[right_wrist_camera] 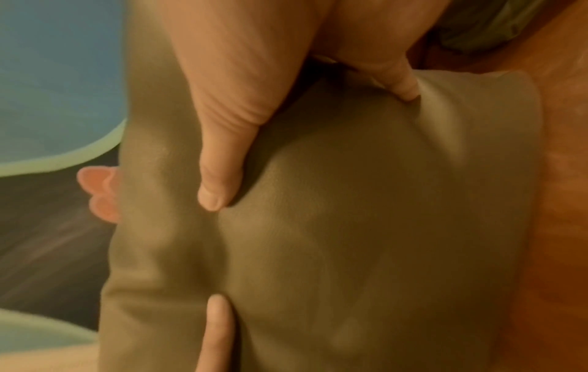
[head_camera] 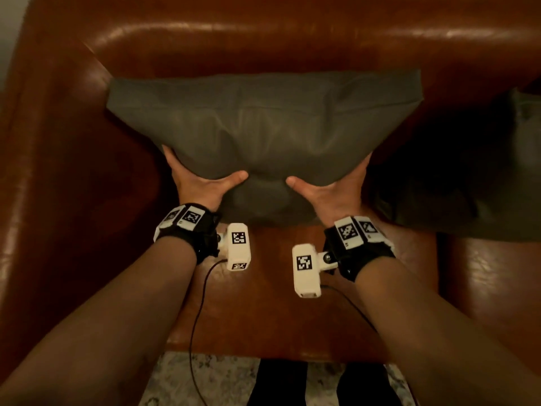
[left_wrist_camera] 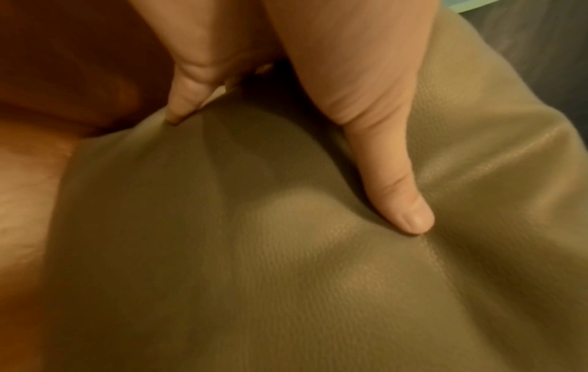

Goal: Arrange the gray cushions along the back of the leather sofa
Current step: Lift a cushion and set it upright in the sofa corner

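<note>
- The gray cushion [head_camera: 263,133] is held up over the seat of the leather sofa [head_camera: 263,33], its far edge close to the backrest; whether it touches the backrest I cannot tell.
- The left hand [head_camera: 199,183] holds the cushion's near left corner, thumb pressed into the top face and fingers tucked out of sight beneath.
- The right hand [head_camera: 330,189] holds the near right corner the same way, thumb on top and fingers hidden under the fabric.
- In the left wrist view the thumb [left_wrist_camera: 397,196] dents the fabric, and a fingertip [left_wrist_camera: 181,110] digs in at the edge.
- The right wrist view shows both thumbs on the cushion, with fingertips [right_wrist_camera: 101,191] curling round its far edge.
- A second gray cushion [head_camera: 497,171] lies on the seat to the right, just beside the held one, reaching the right arm's wrist.
- The sofa's armrest [head_camera: 52,171] rises close on the left.
- A patterned rug [head_camera: 205,379] shows below the seat's front edge.
</note>
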The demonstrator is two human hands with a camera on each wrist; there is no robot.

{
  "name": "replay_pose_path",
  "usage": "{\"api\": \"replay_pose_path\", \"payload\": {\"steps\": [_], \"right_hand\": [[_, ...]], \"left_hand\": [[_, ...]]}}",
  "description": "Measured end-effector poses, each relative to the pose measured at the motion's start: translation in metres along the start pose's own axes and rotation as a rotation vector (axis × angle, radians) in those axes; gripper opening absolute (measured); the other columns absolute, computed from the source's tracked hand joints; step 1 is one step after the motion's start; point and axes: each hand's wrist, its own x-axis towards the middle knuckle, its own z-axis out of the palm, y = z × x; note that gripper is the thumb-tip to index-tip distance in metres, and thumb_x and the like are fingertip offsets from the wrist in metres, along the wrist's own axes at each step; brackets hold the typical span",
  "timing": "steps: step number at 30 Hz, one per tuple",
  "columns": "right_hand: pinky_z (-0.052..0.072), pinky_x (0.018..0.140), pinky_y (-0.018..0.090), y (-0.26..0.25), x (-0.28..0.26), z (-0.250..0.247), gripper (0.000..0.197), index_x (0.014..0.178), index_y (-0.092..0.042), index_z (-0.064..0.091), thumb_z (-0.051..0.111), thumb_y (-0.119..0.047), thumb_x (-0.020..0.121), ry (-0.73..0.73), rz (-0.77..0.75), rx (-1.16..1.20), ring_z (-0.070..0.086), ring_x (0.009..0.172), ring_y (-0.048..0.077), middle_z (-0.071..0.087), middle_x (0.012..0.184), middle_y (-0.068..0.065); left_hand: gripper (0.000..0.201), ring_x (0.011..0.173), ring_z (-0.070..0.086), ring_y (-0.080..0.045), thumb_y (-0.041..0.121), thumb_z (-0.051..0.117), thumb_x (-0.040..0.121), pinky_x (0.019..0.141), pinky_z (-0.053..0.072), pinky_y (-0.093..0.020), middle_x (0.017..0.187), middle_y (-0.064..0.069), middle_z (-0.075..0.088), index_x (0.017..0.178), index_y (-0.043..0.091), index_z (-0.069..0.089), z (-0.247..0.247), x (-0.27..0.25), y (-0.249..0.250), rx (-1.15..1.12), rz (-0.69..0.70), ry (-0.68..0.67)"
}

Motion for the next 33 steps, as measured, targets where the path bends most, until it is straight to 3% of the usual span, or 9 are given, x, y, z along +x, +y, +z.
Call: {"api": "replay_pose_path", "payload": {"steps": [6, 8, 12, 17, 21, 23, 26, 29, 33], "right_hand": [[-0.005, 0.095, -0.014, 0.015, -0.043, -0.008, 0.151, 0.159, -0.018, -0.011, 0.095, -0.035, 0.053, -0.058, -0.019, -0.148, -0.006, 0.132, -0.016, -0.011, 0.168, 0.006], [-0.003, 0.106, -0.007, 0.014, -0.047, -0.004, 0.151, 0.158, -0.014, -0.012, 0.095, -0.038, 0.054, -0.062, -0.028, -0.2, -0.008, 0.139, -0.01, -0.014, 0.167, 0.009], [0.011, 0.126, 0.041, 0.0, -0.025, 0.016, 0.154, 0.158, -0.006, -0.01, 0.092, -0.05, 0.051, -0.045, -0.012, -0.345, 0.0, 0.155, 0.031, -0.012, 0.166, 0.018], [0.009, 0.126, 0.042, 0.0, -0.008, 0.021, 0.155, 0.158, -0.007, -0.012, 0.092, -0.049, 0.052, -0.067, 0.005, -0.339, -0.001, 0.155, 0.032, -0.012, 0.166, 0.019], [0.005, 0.122, 0.018, 0.021, -0.014, 0.003, 0.152, 0.159, -0.015, -0.009, 0.095, -0.042, 0.051, -0.103, -0.037, -0.228, 0.0, 0.155, 0.018, -0.009, 0.168, 0.009], [0.007, 0.123, 0.019, 0.035, -0.013, -0.009, 0.152, 0.159, -0.016, -0.005, 0.096, -0.039, 0.048, -0.068, -0.041, -0.14, 0.005, 0.155, 0.015, -0.001, 0.168, 0.006], [0.018, 0.126, 0.031, 0.051, -0.003, -0.02, 0.158, 0.159, -0.019, -0.002, 0.095, -0.047, 0.037, -0.065, 0.012, -0.095, 0.016, 0.154, 0.017, 0.011, 0.166, 0.006], [0.023, 0.109, -0.001, 0.053, 0.014, -0.014, 0.145, 0.155, -0.011, 0.01, 0.097, -0.035, 0.041, -0.162, 0.016, -0.074, 0.038, 0.141, 0.011, 0.034, 0.154, 0.0], [0.024, 0.088, -0.01, 0.047, 0.031, -0.004, 0.114, 0.15, -0.008, 0.026, 0.094, -0.02, 0.059, -0.219, 0.041, -0.08, 0.048, 0.126, 0.009, 0.048, 0.137, -0.004]], "left_hand": [[0.166, 0.144, 0.04, -0.014, 0.069, 0.091, 0.018, 0.119, 0.036, -0.043, 0.159, 0.0, 0.033, 0.156, 0.042, 0.001, -0.004, -0.009, -0.013, -0.028, -0.005, 0.022], [0.165, 0.143, 0.041, -0.014, 0.069, 0.091, 0.019, 0.119, 0.036, -0.043, 0.159, -0.001, 0.033, 0.155, 0.044, 0.002, -0.004, -0.009, -0.013, -0.028, 0.01, 0.024], [0.164, 0.144, 0.039, -0.013, 0.067, 0.092, 0.022, 0.119, 0.036, -0.043, 0.16, 0.001, 0.032, 0.155, 0.044, -0.001, -0.004, -0.012, -0.015, -0.025, 0.017, 0.016], [0.165, 0.145, 0.037, -0.013, 0.06, 0.096, 0.028, 0.121, 0.033, -0.043, 0.161, 0.0, 0.028, 0.156, 0.041, -0.007, -0.002, -0.009, -0.009, -0.02, 0.025, 0.001], [0.151, 0.143, 0.039, -0.01, 0.02, 0.099, 0.051, 0.118, 0.035, -0.026, 0.161, -0.001, 0.03, 0.159, 0.025, -0.006, -0.011, -0.018, -0.02, -0.08, 0.054, -0.044], [0.144, 0.144, 0.04, -0.013, 0.0, 0.094, 0.058, 0.117, 0.037, -0.025, 0.161, -0.005, 0.03, 0.16, 0.019, -0.005, -0.021, -0.02, -0.031, -0.12, 0.058, -0.045], [0.146, 0.14, 0.045, -0.015, 0.006, 0.096, 0.05, 0.117, 0.039, -0.041, 0.156, -0.004, 0.038, 0.16, 0.021, 0.001, -0.028, -0.016, -0.047, -0.149, -0.026, -0.094], [0.142, 0.132, 0.055, -0.017, 0.024, 0.095, 0.041, 0.114, 0.043, -0.046, 0.145, -0.001, 0.051, 0.156, 0.021, 0.013, -0.022, -0.007, -0.052, -0.189, -0.085, -0.119], [0.13, 0.127, 0.055, -0.014, 0.016, 0.094, 0.056, 0.114, 0.043, -0.041, 0.139, 0.003, 0.051, 0.157, 0.018, 0.012, -0.005, 0.008, -0.048, -0.202, -0.077, -0.071]]}}
